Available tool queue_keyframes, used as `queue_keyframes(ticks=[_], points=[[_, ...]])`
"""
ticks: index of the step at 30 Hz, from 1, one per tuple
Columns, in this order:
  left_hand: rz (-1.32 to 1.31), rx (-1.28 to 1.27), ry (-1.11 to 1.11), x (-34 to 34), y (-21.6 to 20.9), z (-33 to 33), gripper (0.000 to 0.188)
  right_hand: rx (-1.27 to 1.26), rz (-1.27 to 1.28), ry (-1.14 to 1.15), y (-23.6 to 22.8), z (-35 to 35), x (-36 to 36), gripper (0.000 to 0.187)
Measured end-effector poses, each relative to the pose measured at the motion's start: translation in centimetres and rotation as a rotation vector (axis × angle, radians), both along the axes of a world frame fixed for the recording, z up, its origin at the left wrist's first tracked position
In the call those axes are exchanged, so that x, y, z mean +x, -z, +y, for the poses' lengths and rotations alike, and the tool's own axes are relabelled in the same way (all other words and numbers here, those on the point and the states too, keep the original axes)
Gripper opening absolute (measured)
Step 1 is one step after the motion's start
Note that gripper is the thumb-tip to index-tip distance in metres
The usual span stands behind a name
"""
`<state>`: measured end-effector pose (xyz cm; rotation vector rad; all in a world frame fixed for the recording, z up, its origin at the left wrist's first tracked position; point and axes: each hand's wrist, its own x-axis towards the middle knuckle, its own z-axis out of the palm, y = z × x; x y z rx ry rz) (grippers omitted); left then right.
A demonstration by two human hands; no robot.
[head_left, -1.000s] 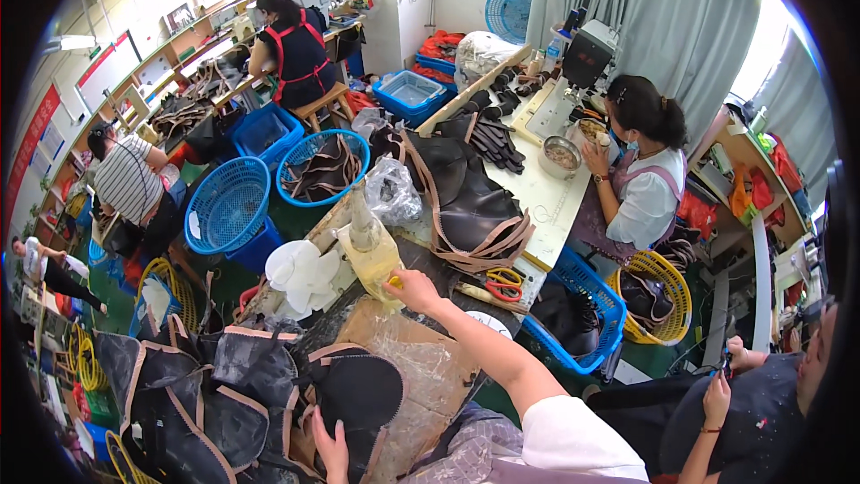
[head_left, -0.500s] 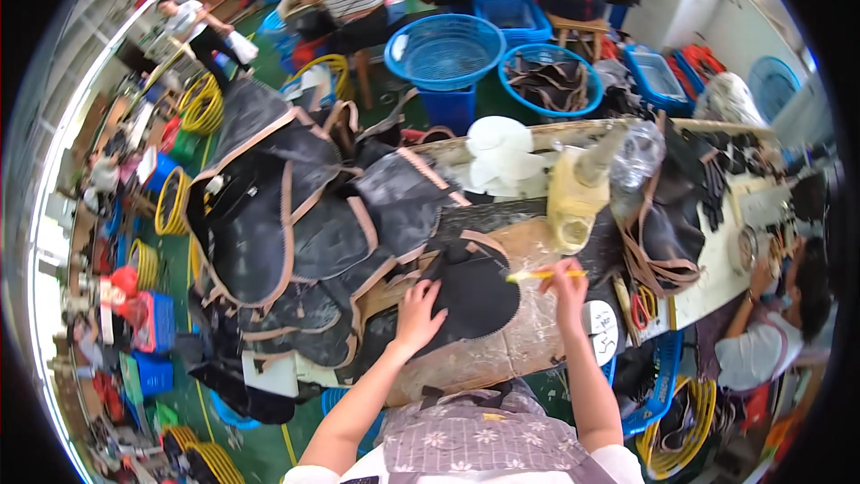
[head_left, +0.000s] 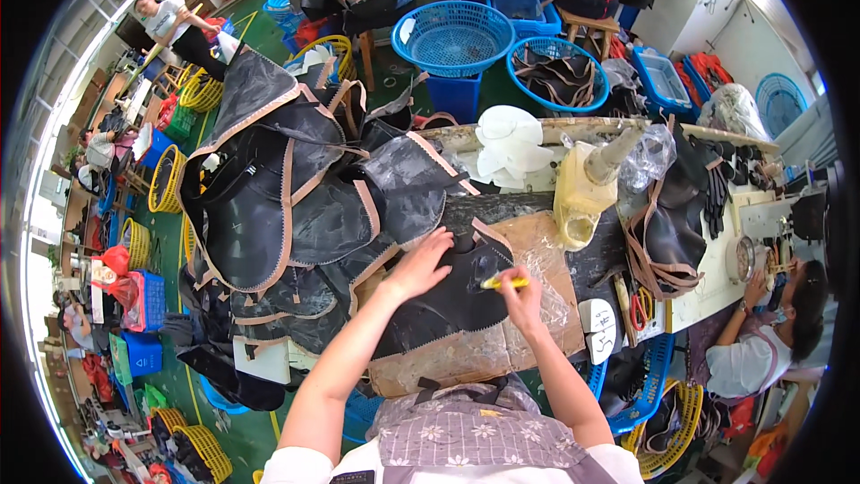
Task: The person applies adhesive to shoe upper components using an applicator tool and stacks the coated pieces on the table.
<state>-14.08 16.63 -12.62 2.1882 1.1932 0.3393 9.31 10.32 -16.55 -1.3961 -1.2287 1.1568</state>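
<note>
A black leather piece [head_left: 448,300] with a zigzag-cut edge and a tan strip lies on the cardboard in front of me. My left hand [head_left: 423,262] presses on its upper left part, fingers stretched out. In my right hand [head_left: 520,296] is a slim yellow brush [head_left: 494,283], its pale tip against the leather near the right edge. A wet-looking patch shows on the leather by the tip. The pale yellow plastic glue bottle [head_left: 580,193] stands beyond my right hand, its mouth facing me.
Black leather pieces with tan edging [head_left: 242,233] pile up at left. White templates [head_left: 511,145] lie behind the cardboard [head_left: 528,341]. At right are red-handled scissors [head_left: 640,306], a white oval block [head_left: 602,330] and a seated co-worker [head_left: 761,341]. Blue baskets [head_left: 454,38] stand beyond the table.
The leather piece has turned and shifted, its tan strip now at the upper right. My left hand moved farther away; my right hand brought the brush left and down onto the leather.
</note>
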Motion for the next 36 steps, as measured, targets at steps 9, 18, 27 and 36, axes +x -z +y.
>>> queue_keyframes(ticks=[9,18,27,36], points=[[-0.040,0.131,-0.203,1.6,0.5,-1.6,0.029,-0.001,-0.169,-0.112,1.1,-1.9,2.1,0.011],[-0.393,-0.088,-0.526,2.6,1.5,-4.0,0.048,0.335,-0.724,0.072,-2.5,5.4,11.4,0.015],[-0.855,-0.665,-0.478,-1.3,4.1,-5.5,0.047,0.219,-0.398,0.388,-5.1,5.6,12.3,0.020],[-1.066,-0.777,-0.650,-0.8,4.1,-6.9,0.044,0.020,0.170,0.275,-3.1,2.9,7.9,0.018]])
